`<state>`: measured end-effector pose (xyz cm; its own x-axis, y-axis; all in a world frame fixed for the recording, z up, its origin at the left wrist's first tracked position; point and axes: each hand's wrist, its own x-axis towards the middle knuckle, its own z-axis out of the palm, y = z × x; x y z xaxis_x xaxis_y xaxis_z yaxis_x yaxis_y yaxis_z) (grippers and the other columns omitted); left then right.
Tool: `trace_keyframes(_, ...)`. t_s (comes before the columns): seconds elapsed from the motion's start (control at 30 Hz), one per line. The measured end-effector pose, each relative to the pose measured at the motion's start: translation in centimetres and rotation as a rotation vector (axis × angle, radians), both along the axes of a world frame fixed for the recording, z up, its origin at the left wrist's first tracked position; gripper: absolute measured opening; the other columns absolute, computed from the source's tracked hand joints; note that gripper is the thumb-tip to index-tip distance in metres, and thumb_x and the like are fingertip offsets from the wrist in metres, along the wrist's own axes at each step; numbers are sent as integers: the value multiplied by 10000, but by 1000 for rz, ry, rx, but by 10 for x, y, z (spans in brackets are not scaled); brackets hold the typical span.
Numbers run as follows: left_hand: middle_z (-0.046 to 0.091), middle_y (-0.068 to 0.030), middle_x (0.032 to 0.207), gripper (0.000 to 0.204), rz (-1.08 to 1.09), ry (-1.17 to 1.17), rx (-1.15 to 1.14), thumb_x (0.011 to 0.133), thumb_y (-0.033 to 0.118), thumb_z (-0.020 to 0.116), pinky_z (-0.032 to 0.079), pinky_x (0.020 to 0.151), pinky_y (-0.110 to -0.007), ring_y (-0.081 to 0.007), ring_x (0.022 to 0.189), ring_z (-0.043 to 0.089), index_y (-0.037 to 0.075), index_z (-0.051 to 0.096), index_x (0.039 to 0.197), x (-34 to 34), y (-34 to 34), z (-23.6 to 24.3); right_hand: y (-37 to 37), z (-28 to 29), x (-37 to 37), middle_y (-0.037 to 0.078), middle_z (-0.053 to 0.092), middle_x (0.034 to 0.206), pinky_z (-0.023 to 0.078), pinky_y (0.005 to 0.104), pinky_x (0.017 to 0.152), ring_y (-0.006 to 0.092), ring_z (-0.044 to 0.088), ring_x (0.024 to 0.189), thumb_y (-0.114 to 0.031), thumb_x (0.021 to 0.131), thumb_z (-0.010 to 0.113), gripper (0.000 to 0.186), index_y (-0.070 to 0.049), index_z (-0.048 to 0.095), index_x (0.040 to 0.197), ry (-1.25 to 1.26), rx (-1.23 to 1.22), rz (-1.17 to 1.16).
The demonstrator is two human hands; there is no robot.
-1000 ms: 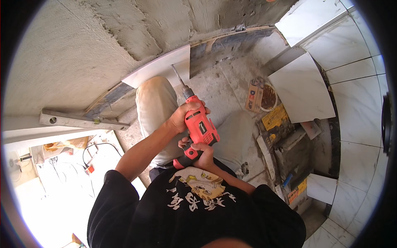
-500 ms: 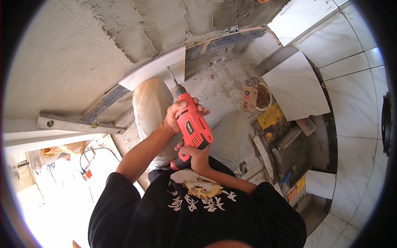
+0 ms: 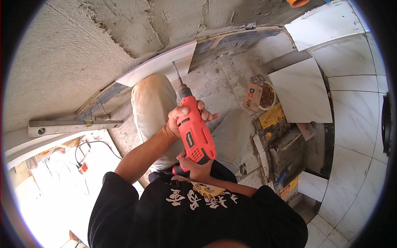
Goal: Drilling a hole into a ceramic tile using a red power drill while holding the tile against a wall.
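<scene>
A red power drill points away from me, held in both hands. My left hand is wrapped round the front of its body, just behind the dark chuck. Farther back, my right hand is closed on the rear handle, partly hidden by the drill. The long grey bit reaches a white tile standing against the base of the wall. Its tip appears to meet the tile's face; how deep it goes I cannot tell. My bent left knee is close to the tile.
A metal level lies by the wall at left. To the right are a cardboard box, a round container, a loose marbled tile and yellow-marked packages. A cable runs at lower left.
The whole view has shifted slightly. The drill sits a little farther right in the picture, with its bit still at the tile. Both hands keep their hold.
</scene>
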<state>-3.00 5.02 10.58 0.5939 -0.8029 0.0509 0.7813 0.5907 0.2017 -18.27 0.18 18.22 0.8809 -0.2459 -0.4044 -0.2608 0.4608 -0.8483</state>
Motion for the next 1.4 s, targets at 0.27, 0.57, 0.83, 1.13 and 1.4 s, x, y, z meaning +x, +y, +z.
trace_keyframes(0.27, 662, -68, 817, 363, -16, 23, 162, 719, 366, 704, 210, 1226, -513, -237, 862, 636, 108, 613, 957, -2, -2, 10, -7, -12, -4, 48, 653, 779, 494, 243, 584, 92, 595, 643, 47, 805, 661, 114, 21, 635, 913, -16, 151, -38)
trace_keyframes(0.57, 681, -162, 1076, 404, -74, 50, 365, 806, 290, 680, 493, 980, -452, -292, 1062, 633, 53, 594, 1123, -5, 4, -5, -18, -43, -11, 148, 622, 828, 546, 408, 762, 310, 647, 790, 4, 695, 544, 364, 45, 561, 1056, 17, 428, -70)
trace_keyframes(0.83, 675, -164, 1067, 410, -86, 56, 518, 814, 300, 691, 519, 940, -420, -279, 1037, 639, 36, 596, 1114, -6, 6, -1, -18, -56, -11, 145, 606, 806, 532, 427, 782, 316, 627, 775, -56, 660, 583, 398, 27, 560, 1049, 39, 547, -95)
trace_keyframes(1.13, 681, -180, 1077, 438, -76, 51, 574, 804, 301, 702, 517, 959, -433, -292, 1024, 645, 38, 585, 1133, -5, 9, -1, -15, -37, -2, 152, 621, 834, 532, 414, 811, 311, 643, 806, -68, 653, 590, 437, 17, 554, 1081, 25, 514, -110)
trace_keyframes(1.4, 687, -185, 1077, 421, -95, 75, 494, 807, 283, 700, 526, 950, -454, -309, 1032, 650, 47, 582, 1135, -4, 10, -6, -15, -46, -7, 142, 629, 828, 542, 388, 755, 297, 651, 768, -52, 654, 579, 396, 13, 571, 1045, 48, 471, -66)
